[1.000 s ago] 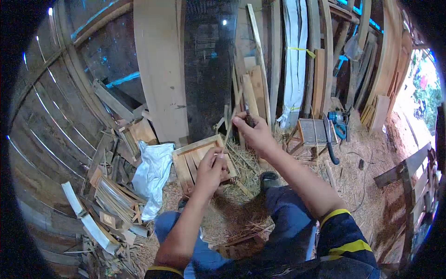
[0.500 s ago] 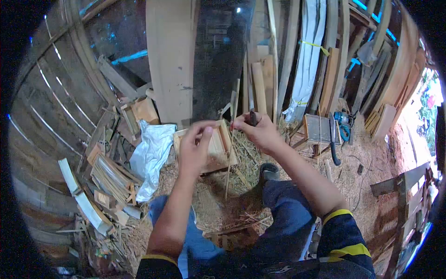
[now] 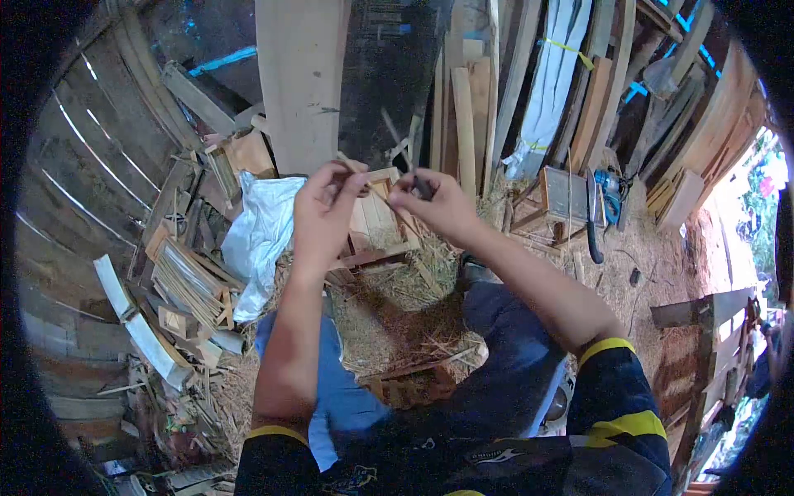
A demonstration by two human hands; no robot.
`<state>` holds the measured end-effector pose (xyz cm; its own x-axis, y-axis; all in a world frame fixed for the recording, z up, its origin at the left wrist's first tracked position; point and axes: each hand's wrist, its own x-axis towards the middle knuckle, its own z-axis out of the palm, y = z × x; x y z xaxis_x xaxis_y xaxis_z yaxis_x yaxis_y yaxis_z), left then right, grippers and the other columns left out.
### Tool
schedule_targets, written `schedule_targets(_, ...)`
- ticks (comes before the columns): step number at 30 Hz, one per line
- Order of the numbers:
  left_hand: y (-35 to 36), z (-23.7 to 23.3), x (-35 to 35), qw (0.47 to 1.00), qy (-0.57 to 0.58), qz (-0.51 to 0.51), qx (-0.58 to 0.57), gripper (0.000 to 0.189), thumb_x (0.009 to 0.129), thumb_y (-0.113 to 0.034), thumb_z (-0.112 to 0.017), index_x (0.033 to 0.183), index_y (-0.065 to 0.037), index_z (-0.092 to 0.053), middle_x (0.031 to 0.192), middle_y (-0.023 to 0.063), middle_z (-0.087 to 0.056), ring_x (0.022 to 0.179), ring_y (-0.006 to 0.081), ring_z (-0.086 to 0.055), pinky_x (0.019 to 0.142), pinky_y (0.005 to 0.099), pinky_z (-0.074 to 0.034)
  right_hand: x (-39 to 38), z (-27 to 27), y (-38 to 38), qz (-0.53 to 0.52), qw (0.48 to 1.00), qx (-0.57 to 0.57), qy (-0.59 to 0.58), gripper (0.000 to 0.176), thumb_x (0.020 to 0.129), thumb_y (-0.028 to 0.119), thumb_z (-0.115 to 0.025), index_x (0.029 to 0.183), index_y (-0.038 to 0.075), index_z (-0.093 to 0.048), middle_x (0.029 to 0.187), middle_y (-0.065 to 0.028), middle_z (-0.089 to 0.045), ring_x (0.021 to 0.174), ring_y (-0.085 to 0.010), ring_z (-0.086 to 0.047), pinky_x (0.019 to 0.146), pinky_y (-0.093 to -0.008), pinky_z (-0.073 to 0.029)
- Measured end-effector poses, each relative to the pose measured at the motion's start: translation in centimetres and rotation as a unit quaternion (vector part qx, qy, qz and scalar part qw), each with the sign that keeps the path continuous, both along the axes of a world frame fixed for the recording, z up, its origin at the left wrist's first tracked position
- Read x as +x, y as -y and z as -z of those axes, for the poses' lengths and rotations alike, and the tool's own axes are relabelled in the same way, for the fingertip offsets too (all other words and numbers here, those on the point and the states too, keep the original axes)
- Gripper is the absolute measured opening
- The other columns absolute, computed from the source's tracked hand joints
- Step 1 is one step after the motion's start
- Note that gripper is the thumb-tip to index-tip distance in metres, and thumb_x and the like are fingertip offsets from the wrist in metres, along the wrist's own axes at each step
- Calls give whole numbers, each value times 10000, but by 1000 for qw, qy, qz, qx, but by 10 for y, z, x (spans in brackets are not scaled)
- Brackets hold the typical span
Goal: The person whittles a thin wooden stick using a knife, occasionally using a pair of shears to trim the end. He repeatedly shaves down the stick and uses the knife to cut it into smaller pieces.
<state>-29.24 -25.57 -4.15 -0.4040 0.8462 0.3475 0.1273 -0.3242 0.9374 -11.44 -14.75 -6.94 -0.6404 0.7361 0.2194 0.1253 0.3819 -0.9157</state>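
Observation:
My left hand [image 3: 324, 207] is closed on a thin wooden strip [image 3: 354, 168], one end of which pokes up past the fingers. My right hand [image 3: 442, 205] grips the dark handle of a knife [image 3: 423, 185], its narrow blade pointing up and to the left. The right fingertips are close to the strip's lower part; whether they also pinch it I cannot make out. Below and behind both hands is a small wooden box-like frame [image 3: 376, 217] on the ground, partly hidden by them.
Wood shavings cover the ground [image 3: 372, 318]. At left lie a white sack [image 3: 260, 240] and piled wood scraps [image 3: 192, 285]. To the right are a wire-mesh frame [image 3: 564, 201], a dark-handled blade [image 3: 593, 219] and a blue power tool [image 3: 609, 194]. Tall boards [image 3: 302, 83] lean behind.
The left hand has closed on the strip, which now slants between the hands instead of hanging near upright. The knife has tilted left, and the view has shifted slightly.

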Motion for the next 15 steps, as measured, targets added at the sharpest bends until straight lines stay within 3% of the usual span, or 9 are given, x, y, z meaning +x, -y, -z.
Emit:
schedule_targets(4, -9, 20, -5, 994, -31, -82, 59, 132, 978, -27, -677, 1078, 59, -679, 1045, 88, -717, 930, 134, -675, 854, 273, -546, 9, 16, -31, 142, 988, -41, -37, 207, 963, 231, -742, 1013, 36, -697, 800, 67, -592, 703, -26, -484, 601, -232, -397)
schedule_targets(5, -12, 27, -5, 994, -40, -85, 62, 131, 975, -29, -680, 1070, 61, -683, 1035, 93, -714, 926, 135, -676, 844, 271, -549, 15, 9, -30, 161, 980, -112, -18, 293, 943, 268, -749, 1043, -2, -697, 918, -46, -687, 863, -110, -596, 798, -282, -494)
schedule_targets(8, -20, 32, 2, 991, -61, -91, 73, 134, 972, -45, -684, 1042, 68, -699, 992, 103, -704, 902, 138, -680, 803, 266, -555, 19, 20, -44, 192, 975, -107, -35, 277, 952, 261, -737, 1051, 5, -701, 902, -47, -684, 834, -105, -592, 759, -278, -494)
schedule_targets(9, -23, 30, 5, 991, -60, -85, 80, 136, 974, -49, -682, 1042, 67, -700, 985, 103, -702, 898, 138, -682, 800, 267, -555, 16, 22, -46, 208, 974, -81, -48, 207, 959, 233, -740, 991, 34, -692, 759, 42, -588, 643, -54, -499, 559, -263, -392)
schedule_targets(12, -25, 28, 8, 987, -88, -97, 91, 135, 975, -61, -680, 1027, 60, -709, 961, 101, -702, 855, 143, -693, 752, 275, -557, 14, 26, -51, 214, 975, -56, -33, 216, 963, 242, -735, 1000, 34, -688, 763, 40, -596, 643, -57, -501, 559, -265, -395)
schedule_targets(15, -30, 30, 5, 984, -102, -105, 106, 130, 972, -66, -685, 1013, 54, -713, 943, 98, -704, 829, 146, -697, 728, 276, -559, 12, 23, -54, 189, 978, -81, 27, 337, 942, 301, -750, 1102, 11, -691, 858, -48, -683, 771, -116, -594, 714, -289, -501)
